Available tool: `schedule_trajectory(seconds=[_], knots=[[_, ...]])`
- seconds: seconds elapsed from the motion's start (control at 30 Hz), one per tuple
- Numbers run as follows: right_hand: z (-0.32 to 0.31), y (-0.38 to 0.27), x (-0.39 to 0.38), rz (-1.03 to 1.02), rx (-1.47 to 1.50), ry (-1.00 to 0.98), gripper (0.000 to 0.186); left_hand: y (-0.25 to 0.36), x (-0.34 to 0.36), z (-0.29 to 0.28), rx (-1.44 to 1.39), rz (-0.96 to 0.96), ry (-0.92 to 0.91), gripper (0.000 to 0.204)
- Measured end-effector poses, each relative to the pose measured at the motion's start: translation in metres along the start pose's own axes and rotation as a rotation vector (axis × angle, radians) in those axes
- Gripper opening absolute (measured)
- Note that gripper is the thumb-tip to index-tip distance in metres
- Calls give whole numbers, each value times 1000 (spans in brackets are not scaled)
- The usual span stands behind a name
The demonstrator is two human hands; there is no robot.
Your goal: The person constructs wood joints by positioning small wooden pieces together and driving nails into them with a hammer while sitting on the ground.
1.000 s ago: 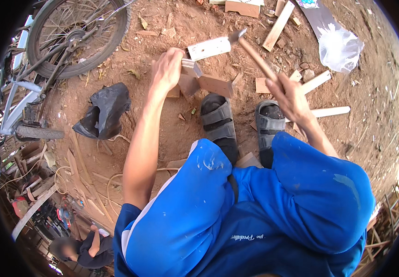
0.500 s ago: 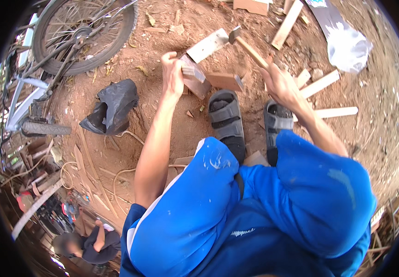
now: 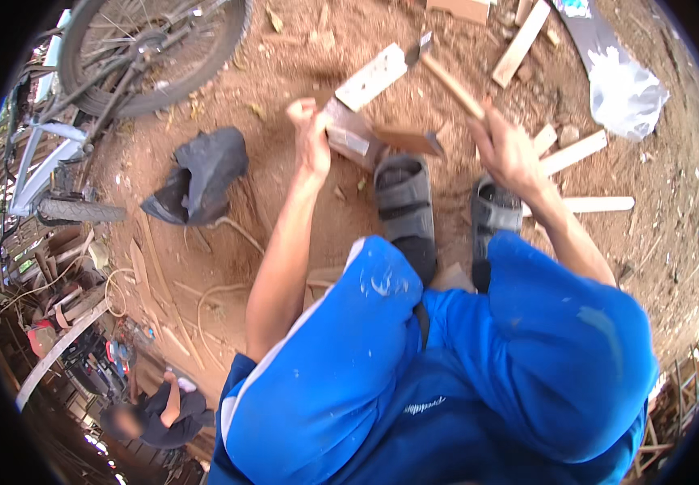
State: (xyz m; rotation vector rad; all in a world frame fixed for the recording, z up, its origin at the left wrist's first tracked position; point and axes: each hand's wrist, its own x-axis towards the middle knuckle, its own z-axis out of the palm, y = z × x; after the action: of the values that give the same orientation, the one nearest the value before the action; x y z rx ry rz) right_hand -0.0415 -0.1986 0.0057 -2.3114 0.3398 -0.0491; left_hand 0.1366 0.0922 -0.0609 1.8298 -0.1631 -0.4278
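My left hand (image 3: pixel 311 144) is closed round the left end of a joined wooden piece just ahead of my feet. The piece has a brown block (image 3: pixel 355 131), a pale board (image 3: pixel 372 77) slanting up to the right, and a brown board (image 3: pixel 406 139) reaching right, blurred at its end. In my right hand (image 3: pixel 511 152) is a hammer (image 3: pixel 456 87), gripped near the end of its wooden handle. Its dark metal head is close to the far end of the pale board; whether they touch I cannot tell. Nails are too small to make out.
Pale wood offcuts (image 3: pixel 577 152) lie to the right of my sandals (image 3: pixel 404 198). A black plastic bag (image 3: pixel 208 178) rests at left, below a bicycle wheel (image 3: pixel 151 48). Clear plastic (image 3: pixel 626 97) lies at far right. Another person (image 3: pixel 168 416) sits at lower left.
The whole view has shifted slightly, moving the ground things a little rightward. The hammer head has risen slightly against the pale board's end. Both hands keep their grips.
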Motion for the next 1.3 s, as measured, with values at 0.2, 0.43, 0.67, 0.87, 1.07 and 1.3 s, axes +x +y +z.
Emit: schedule_trajectory(seconds=[0.2,0.43,0.67,0.87,1.07,1.3], knots=[[-11,-23,-8,195,111,19,41,33,-24,26,148,392,-45,62],[-10,5,-26,539,124,148,55,37,-64,82,161,648,-99,64],[-2,35,-42,686,465,132,55,28,-71,70,106,566,-179,62],[9,30,-51,765,1293,66,30,26,-73,66,101,591,-118,62],[3,31,-53,751,1284,53,31,29,-81,68,397,396,62,61],[-3,31,-60,669,1149,-60,33,16,-113,51,323,-77,-244,48]])
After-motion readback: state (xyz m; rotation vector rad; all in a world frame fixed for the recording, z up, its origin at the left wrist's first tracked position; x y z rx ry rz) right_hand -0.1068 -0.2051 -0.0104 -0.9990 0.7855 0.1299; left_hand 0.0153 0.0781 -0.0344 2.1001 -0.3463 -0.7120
